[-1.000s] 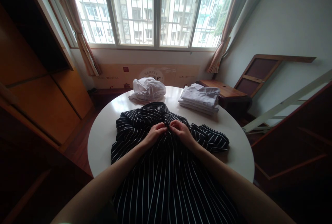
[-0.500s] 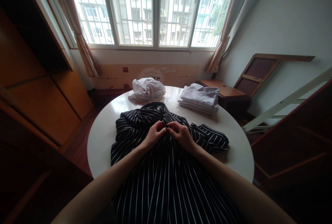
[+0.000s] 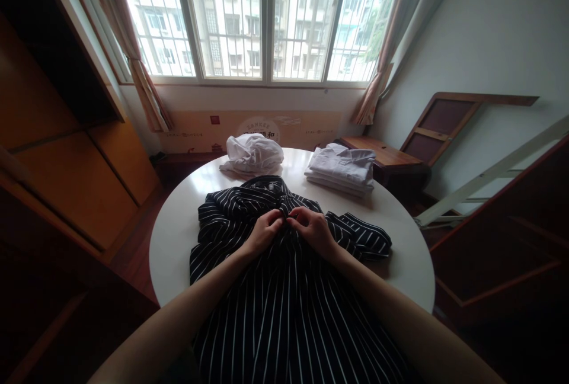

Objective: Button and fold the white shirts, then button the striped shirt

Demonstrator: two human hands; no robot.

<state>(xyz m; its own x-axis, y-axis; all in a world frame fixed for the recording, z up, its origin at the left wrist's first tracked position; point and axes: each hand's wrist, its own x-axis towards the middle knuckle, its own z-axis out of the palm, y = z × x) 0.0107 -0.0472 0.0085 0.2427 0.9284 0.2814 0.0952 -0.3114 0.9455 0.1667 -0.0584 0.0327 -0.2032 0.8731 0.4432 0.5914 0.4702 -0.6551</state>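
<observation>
A black shirt with white stripes (image 3: pixel 284 307) lies spread over the round white table (image 3: pixel 173 253), its collar at the far end and its lower part hanging over the near edge. My left hand (image 3: pixel 265 231) pinches the cloth along the shirt's middle, below the collar. Close beside it, my right hand (image 3: pixel 311 230) also pinches the front, fingertips almost meeting those of the left. Whatever small part lies between the fingertips is too hidden to make out. One sleeve (image 3: pixel 364 236) sticks out to the right.
At the table's back left sits a crumpled white garment (image 3: pixel 253 154). A stack of folded white shirts (image 3: pixel 341 169) lies at the back right. Beyond are a wooden stool-like table (image 3: pixel 384 152), a barred window (image 3: pixel 267 22) and an orange cabinet (image 3: pixel 66 188) on the left.
Both hands stay at the same spot on the shirt front. Only the fingers have shifted slightly, the right fingertips drawing a little away from the left. The garments have hardly moved.
</observation>
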